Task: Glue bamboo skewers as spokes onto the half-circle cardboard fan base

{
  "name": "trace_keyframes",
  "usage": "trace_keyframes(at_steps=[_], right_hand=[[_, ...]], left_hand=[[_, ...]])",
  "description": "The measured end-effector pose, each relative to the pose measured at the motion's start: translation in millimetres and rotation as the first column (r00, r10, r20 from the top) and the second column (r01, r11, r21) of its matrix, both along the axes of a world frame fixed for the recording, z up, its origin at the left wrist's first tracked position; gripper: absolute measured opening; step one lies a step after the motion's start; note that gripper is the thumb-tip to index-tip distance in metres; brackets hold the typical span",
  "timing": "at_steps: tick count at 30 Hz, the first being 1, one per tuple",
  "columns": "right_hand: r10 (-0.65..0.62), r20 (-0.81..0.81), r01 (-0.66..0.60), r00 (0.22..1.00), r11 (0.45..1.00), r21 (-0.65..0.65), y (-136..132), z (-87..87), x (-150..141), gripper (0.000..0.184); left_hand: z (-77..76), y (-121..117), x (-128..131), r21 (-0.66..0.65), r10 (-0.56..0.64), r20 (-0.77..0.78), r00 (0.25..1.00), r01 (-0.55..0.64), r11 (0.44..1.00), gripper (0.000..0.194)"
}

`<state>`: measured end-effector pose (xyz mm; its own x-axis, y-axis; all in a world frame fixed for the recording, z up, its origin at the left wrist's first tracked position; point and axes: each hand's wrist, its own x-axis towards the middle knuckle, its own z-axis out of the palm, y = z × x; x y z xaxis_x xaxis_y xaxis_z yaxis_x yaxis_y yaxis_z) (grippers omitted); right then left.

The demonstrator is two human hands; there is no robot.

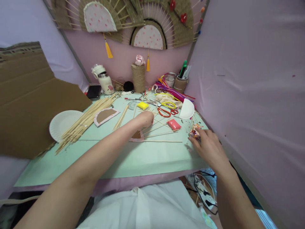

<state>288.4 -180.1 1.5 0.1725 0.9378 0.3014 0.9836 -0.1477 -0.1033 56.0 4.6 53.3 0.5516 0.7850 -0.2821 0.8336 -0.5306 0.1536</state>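
My left hand [146,119] is closed over the middle of the table, its fingertips turned away from view. Whatever it may pinch is hidden. Beneath it lies a half-round cardboard piece [137,135] with a pink border, partly covered by my wrist. Thin wooden sticks [164,141] fan out from that piece to the right. At the table's right edge, my right hand [211,144] has its thumb and fingers around a small object with a colourful floral pattern [194,131]; its kind is unclear. A pink packet [173,124] and a yellow packet [143,105] lie nearby.
Many loose sticks [88,119] lie left, by a white paper plate [62,122] and another half-round piece [106,116]. Scissors [168,105], a twine spool [138,78], a bottle [106,83] and a pen holder [180,84] stand or lie behind. Cardboard [30,108] leans left.
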Motion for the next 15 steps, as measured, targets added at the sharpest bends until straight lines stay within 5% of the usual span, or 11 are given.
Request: trace_keyframes(at_steps=[15], right_hand=[[-0.002,-0.058,0.002,0.998,1.0,-0.008,-0.2,-3.8,-3.1,0.044]], left_hand=[[-3.5,-3.3,-0.2,0.03,-0.042,-0.03,0.999,0.043,0.999,0.029]])
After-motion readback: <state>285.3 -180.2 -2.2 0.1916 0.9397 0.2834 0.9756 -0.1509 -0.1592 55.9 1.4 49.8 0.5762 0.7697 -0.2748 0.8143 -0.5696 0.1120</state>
